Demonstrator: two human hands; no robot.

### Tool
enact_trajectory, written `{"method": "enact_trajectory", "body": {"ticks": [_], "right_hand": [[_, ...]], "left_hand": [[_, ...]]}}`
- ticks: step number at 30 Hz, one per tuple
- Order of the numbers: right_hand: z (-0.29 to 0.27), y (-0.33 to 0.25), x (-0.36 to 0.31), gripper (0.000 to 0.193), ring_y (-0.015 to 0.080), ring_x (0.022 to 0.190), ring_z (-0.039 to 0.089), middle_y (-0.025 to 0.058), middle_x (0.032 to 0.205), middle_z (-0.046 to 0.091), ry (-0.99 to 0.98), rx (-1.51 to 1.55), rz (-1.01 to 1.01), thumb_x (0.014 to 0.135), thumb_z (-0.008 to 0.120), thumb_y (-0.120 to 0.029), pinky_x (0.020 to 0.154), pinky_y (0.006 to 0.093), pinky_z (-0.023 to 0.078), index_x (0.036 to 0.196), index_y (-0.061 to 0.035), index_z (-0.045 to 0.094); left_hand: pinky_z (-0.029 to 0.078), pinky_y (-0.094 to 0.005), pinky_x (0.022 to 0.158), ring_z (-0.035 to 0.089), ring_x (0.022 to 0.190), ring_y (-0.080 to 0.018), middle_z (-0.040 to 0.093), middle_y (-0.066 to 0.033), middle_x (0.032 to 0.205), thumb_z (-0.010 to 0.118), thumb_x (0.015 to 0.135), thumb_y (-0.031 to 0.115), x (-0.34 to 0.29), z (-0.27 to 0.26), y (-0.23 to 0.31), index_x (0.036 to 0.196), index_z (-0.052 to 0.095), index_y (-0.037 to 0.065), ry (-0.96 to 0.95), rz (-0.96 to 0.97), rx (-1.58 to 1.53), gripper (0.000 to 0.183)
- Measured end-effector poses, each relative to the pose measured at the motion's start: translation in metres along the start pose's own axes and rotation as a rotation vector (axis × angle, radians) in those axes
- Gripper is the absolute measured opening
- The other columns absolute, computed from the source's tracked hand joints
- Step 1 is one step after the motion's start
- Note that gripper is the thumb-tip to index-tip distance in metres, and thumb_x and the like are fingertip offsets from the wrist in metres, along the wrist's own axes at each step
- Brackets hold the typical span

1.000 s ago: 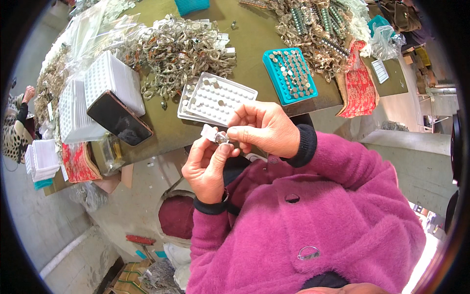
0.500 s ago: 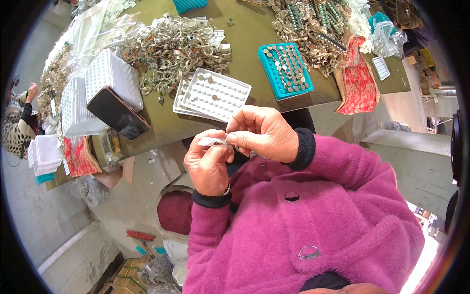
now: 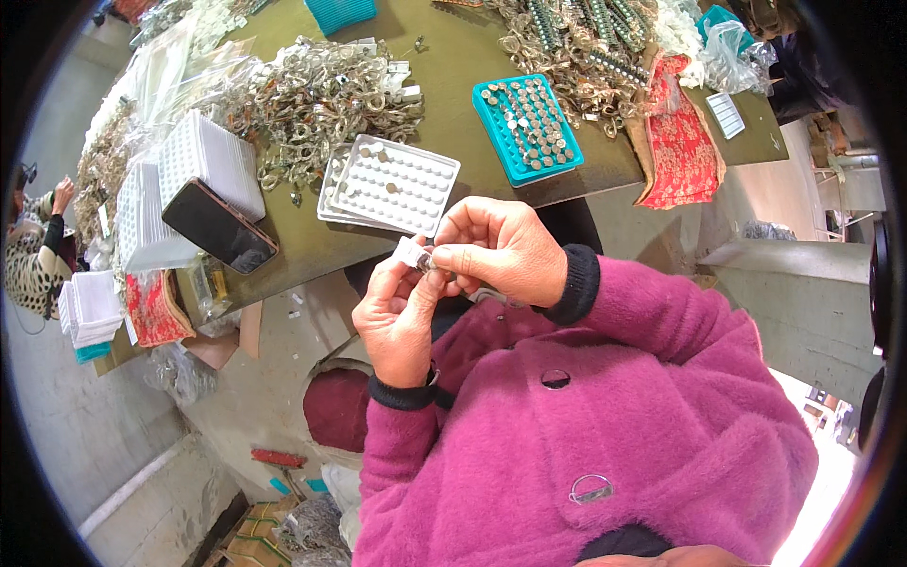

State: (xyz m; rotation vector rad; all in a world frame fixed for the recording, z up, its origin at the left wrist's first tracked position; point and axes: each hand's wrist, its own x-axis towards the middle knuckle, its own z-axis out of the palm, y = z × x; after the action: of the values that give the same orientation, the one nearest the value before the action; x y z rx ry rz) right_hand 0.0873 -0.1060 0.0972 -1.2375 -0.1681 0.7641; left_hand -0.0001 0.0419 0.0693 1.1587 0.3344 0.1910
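Note:
My left hand (image 3: 397, 326) and my right hand (image 3: 501, 250) meet in front of my chest, just off the table's near edge. Between the left thumb and fingers is a small white and silver piece (image 3: 413, 253), its exact kind too small to make out. Right thumb and forefinger pinch at its inner end, where the fingers cover part of it. Closest to the hands lies a white dimpled tray (image 3: 399, 183) with a few small round metal discs, stacked askew on another tray. Beyond, to the right, a teal tray (image 3: 529, 130) carries many similar discs in rows.
A phone (image 3: 220, 225) leans against stacked white trays (image 3: 210, 161) at left. Tangled metal bracelet-like pieces (image 3: 331, 109) are heaped behind the trays, with another heap at the far right. Red patterned cloth (image 3: 682, 142) drapes over the table's edge. Another person (image 3: 38, 246) sits far left.
The white and silver piece has been tilted more upright between my fingers. My left fingers have risen slightly. The table scene has shifted a little left in view.

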Motion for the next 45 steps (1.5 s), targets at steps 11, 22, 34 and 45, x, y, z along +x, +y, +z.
{"method": "enact_trajectory", "body": {"ticks": [11, 22, 34, 45], "right_hand": [[0.002, -0.005, 0.033, 0.014, 0.0259, 0.07, 0.071, 0.0162, 0.077, 0.071, 0.114, -0.672, -0.297, 0.089, 0.072, -0.013, 0.064, 0.036, 0.055, 0.092, -0.0004, 0.067], [-0.001, 0.006, 0.106, 0.01, 0.0304, 0.082, 0.067, 0.0099, 0.091, 0.062, 0.117, -1.517, -0.673, 0.086, 0.065, -0.016, 0.068, 0.0424, 0.057, 0.092, -0.0085, 0.067], [-0.006, -0.011, 0.039, 0.027, 0.0243, 0.068, 0.068, 0.0101, 0.087, 0.069, -0.2, -1.139, -1.138, 0.075, 0.077, -0.009, 0.058, 0.0345, 0.054, 0.098, 0.0008, 0.067], [-0.03, -0.022, 0.009, 0.017, 0.0237, 0.083, 0.066, 0.0088, 0.092, 0.065, -0.201, -0.813, -0.685, 0.078, 0.08, -0.003, 0.073, 0.0323, 0.055, 0.089, -0.0031, 0.068]], "left_hand": [[0.059, -0.0289, 0.06, 0.068, 0.074, -0.0152, 0.071, -0.0137, 0.095, 0.062, 0.095, -0.003, 0.009, -0.022, 0.0, 0.116, 0.068, -0.008, 0.102, -0.07, -0.138, 0.023], [0.058, -0.03, 0.062, 0.067, 0.076, -0.017, 0.071, -0.0175, 0.105, 0.063, 0.097, 0.003, 0.032, -0.053, -0.005, 0.126, 0.063, -0.007, 0.077, -0.205, -0.319, 0.03], [0.063, -0.0385, 0.084, 0.072, 0.094, -0.0245, 0.07, -0.0173, 0.113, 0.056, 0.1, -0.002, 0.016, -0.028, 0.008, 0.132, 0.059, -0.009, -0.075, -0.172, -0.299, 0.033], [0.064, -0.035, 0.078, 0.073, 0.086, -0.0228, 0.071, -0.0148, 0.103, 0.063, 0.096, -0.006, 0.0, 0.002, 0.01, 0.121, 0.064, -0.008, -0.176, -0.072, -0.111, 0.025]]}}
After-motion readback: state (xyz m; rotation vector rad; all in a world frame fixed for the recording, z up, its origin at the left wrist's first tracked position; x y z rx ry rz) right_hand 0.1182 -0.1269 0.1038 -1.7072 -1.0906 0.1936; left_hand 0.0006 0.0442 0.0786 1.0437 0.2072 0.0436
